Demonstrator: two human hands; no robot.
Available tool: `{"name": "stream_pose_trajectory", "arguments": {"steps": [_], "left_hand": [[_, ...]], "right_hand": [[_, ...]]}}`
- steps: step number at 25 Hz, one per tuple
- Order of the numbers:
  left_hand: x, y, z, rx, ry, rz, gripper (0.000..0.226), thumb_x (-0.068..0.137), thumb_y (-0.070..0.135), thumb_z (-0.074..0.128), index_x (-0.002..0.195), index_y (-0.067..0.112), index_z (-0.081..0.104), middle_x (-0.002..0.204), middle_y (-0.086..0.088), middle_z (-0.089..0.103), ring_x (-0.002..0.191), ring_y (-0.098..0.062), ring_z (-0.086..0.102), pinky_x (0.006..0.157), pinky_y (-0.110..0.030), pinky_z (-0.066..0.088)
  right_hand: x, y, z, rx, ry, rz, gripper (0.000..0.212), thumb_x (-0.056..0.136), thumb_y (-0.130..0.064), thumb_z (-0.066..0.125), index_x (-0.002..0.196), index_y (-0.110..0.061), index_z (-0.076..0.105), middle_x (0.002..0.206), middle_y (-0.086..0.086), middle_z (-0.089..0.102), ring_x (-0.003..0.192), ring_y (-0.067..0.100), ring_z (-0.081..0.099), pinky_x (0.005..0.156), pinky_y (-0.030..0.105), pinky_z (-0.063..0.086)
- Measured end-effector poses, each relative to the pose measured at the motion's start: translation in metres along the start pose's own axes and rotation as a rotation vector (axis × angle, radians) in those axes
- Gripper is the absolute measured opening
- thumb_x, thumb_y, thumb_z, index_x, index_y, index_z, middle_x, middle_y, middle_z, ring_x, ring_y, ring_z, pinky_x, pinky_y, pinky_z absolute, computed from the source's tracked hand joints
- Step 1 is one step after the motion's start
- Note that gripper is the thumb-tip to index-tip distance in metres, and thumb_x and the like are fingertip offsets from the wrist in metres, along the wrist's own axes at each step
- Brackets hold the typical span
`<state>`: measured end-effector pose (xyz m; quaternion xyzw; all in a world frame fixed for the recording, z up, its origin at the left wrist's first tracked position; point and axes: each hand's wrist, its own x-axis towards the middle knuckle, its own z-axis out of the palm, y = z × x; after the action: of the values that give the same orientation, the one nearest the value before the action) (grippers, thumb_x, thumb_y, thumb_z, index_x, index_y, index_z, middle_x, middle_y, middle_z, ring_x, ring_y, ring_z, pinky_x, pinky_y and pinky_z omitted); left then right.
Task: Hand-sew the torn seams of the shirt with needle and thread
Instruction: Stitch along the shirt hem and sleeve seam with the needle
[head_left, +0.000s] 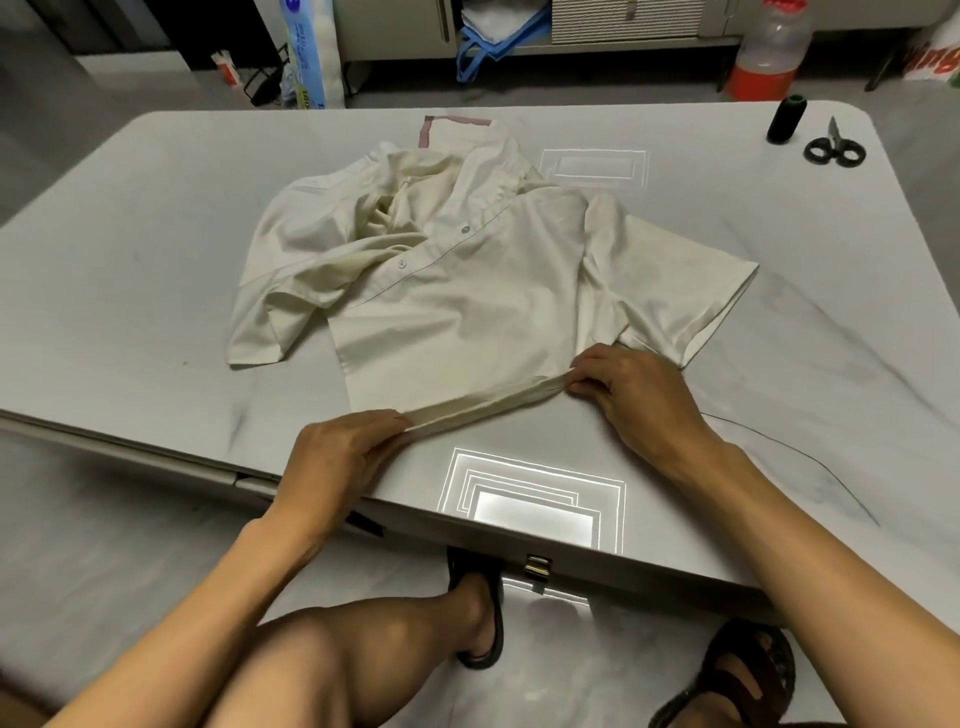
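I see a cream shirt (467, 291) on a grey table (130, 260), its near edge pinched taut between left hand (343, 457) and right hand (634, 395). A black thread spool (787, 119) and scissors (834, 145) sit far right.

Grey table (130, 234) w/ pink tape (457, 120) at far edge. Bottle (769, 57) & blue bag (506, 44) on floor behind. Sandals (748, 675) below.

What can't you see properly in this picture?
Needle: too small to find in the head view; only dark thread trails by the right hand.
Torn seam: hidden in the shirt edge bunched between the left hand and right hand.
Blue-white packet: top cut off by the upper edge.
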<state>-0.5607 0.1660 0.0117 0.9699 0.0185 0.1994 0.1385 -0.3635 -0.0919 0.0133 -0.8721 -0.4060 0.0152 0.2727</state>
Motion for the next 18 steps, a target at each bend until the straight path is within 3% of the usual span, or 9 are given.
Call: {"name": "stream_pose_trajectory", "arguments": {"steps": [3, 4, 8, 10, 13, 16, 18], "left_hand": [[0.019, -0.026, -0.012, -0.249, 0.002, -0.277, 0.014, 0.078, 0.008, 0.082, 0.091, 0.013, 0.080, 0.085, 0.038, 0.067, 0.087, 0.011, 0.066, 0.085, -0.006, 0.047], [0.027, -0.032, -0.018, -0.329, -0.024, -0.392, 0.014, 0.078, 0.008, 0.082, 0.088, 0.018, 0.080, 0.080, 0.039, 0.067, 0.083, 0.014, 0.065, 0.082, -0.005, 0.046], [0.040, -0.042, -0.039, -0.582, -0.081, -0.584, 0.018, 0.083, 0.008, 0.076, 0.076, 0.024, 0.079, 0.077, 0.010, 0.075, 0.074, 0.001, 0.065, 0.072, -0.013, 0.048], [0.035, -0.041, -0.043, -0.535, -0.109, -0.582, 0.016, 0.084, 0.010, 0.076, 0.074, 0.021, 0.078, 0.074, 0.008, 0.074, 0.071, 0.002, 0.063, 0.069, -0.012, 0.046], [0.030, -0.038, -0.043, -0.270, -0.181, -0.482, 0.006, 0.082, 0.014, 0.080, 0.081, 0.019, 0.077, 0.078, 0.009, 0.074, 0.077, 0.002, 0.064, 0.074, -0.015, 0.046], [0.042, -0.026, -0.037, -0.031, -0.302, -0.262, 0.020, 0.074, 0.016, 0.087, 0.092, 0.016, 0.077, 0.110, -0.002, 0.072, 0.101, -0.024, 0.064, 0.089, -0.036, 0.048], [0.055, -0.005, -0.027, 0.048, -0.345, -0.130, 0.029, 0.069, 0.026, 0.090, 0.093, 0.020, 0.076, 0.121, -0.005, 0.069, 0.108, -0.032, 0.062, 0.093, -0.043, 0.045]], "right_hand": [[-0.002, -0.006, -0.001, 0.069, -0.080, 0.004, 0.008, 0.091, -0.020, 0.067, 0.092, -0.016, 0.074, 0.093, -0.006, 0.071, 0.087, 0.021, 0.064, 0.075, 0.039, 0.049], [-0.002, -0.010, 0.000, 0.106, -0.097, -0.002, 0.007, 0.091, -0.020, 0.067, 0.092, -0.018, 0.074, 0.092, -0.007, 0.071, 0.087, 0.019, 0.064, 0.078, 0.040, 0.049], [0.000, -0.014, 0.001, 0.156, -0.090, 0.003, 0.007, 0.091, -0.020, 0.067, 0.091, -0.021, 0.074, 0.090, -0.009, 0.070, 0.086, 0.018, 0.064, 0.079, 0.044, 0.050], [0.001, -0.014, 0.002, 0.161, -0.081, 0.013, 0.007, 0.091, -0.020, 0.067, 0.091, -0.020, 0.074, 0.091, -0.008, 0.071, 0.086, 0.019, 0.064, 0.079, 0.044, 0.050], [0.000, -0.016, 0.005, 0.149, -0.083, 0.001, 0.005, 0.090, -0.020, 0.068, 0.091, -0.018, 0.073, 0.092, -0.009, 0.070, 0.086, 0.019, 0.064, 0.077, 0.044, 0.051], [0.000, -0.015, 0.006, 0.135, -0.077, -0.018, 0.006, 0.090, -0.020, 0.068, 0.090, -0.016, 0.073, 0.093, -0.008, 0.070, 0.085, 0.020, 0.064, 0.075, 0.045, 0.051], [0.000, -0.014, 0.006, 0.125, -0.072, -0.028, 0.006, 0.090, -0.021, 0.068, 0.090, -0.016, 0.072, 0.094, -0.008, 0.069, 0.085, 0.020, 0.064, 0.074, 0.045, 0.051]]}}
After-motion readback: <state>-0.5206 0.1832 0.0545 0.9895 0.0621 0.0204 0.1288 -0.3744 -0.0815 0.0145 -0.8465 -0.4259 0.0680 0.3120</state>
